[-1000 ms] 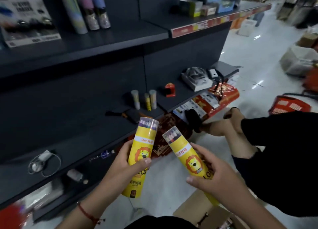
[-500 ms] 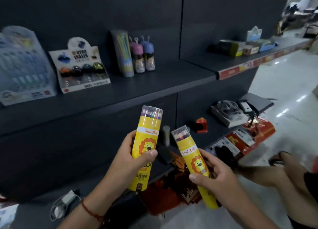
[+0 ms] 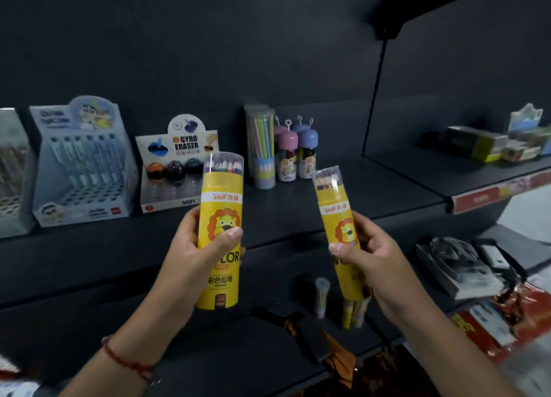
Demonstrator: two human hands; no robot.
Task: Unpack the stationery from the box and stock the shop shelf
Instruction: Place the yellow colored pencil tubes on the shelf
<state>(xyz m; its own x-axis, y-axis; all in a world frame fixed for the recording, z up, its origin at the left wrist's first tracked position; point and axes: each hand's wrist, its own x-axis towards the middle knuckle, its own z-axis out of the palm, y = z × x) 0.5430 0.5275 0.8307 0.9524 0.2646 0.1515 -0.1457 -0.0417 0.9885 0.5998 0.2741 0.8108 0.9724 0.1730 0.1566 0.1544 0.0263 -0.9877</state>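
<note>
My left hand (image 3: 190,256) grips a wide yellow tube of coloured pencils (image 3: 220,206) with a lion on it, held upright. A slimmer yellow lion tube (image 3: 335,206) leans slightly left in the grip of my right hand (image 3: 378,262). Both tubes are raised in front of the dark middle shelf (image 3: 343,194). The box is out of view.
On the middle shelf stand a pen display (image 3: 80,164), a gyro eraser display (image 3: 176,164), a clear tube of pastel pencils (image 3: 262,146) and capped tubes (image 3: 298,152). Small boxes (image 3: 489,143) sit on the right bay. The lower shelf holds small tubes (image 3: 322,295) and a packaged item (image 3: 456,265).
My view has tilted up from the floor and lower shelf to the middle shelf. Both hands have lifted the tubes higher and moved them further apart. The other person is gone from view.
</note>
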